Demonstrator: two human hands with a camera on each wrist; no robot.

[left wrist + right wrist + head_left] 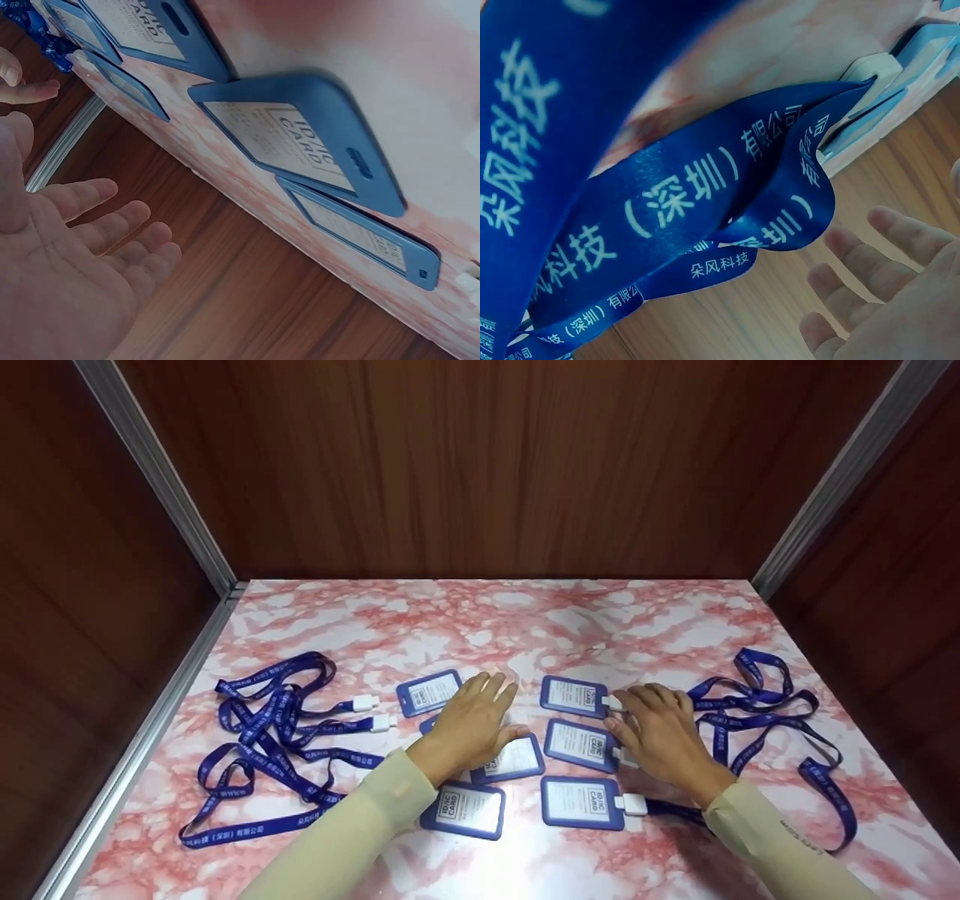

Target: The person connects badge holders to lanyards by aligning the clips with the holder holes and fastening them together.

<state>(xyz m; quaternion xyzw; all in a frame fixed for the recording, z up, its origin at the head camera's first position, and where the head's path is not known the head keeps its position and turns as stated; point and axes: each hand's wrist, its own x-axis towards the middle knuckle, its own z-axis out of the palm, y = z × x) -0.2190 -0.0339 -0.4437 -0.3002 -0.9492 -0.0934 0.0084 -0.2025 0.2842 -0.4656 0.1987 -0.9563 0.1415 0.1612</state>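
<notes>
Blue-framed ID card holders lie in two columns on the table. My left hand (469, 727) hovers over the left column, fingers straight, partly covering a middle card holder (517, 757). In the left wrist view that palm (67, 262) looks bare, apart from the card holders (300, 142). At the right column, my right hand (664, 731) hangs above the white clips beside the upper card holder (574, 695) and middle card holder (580, 745). Its fingers (870, 255) are loosely extended and hold nothing in the right wrist view. Blue lanyards (682, 187) run near it.
A tangle of blue lanyards (277, 735) with loose white clips (382, 724) lies on the left. More lanyards (757, 705) spread at the right, joined to the right column by clips like the white clip (634, 804). Brown wood-look panels (480, 472) enclose the marbled table (495, 615).
</notes>
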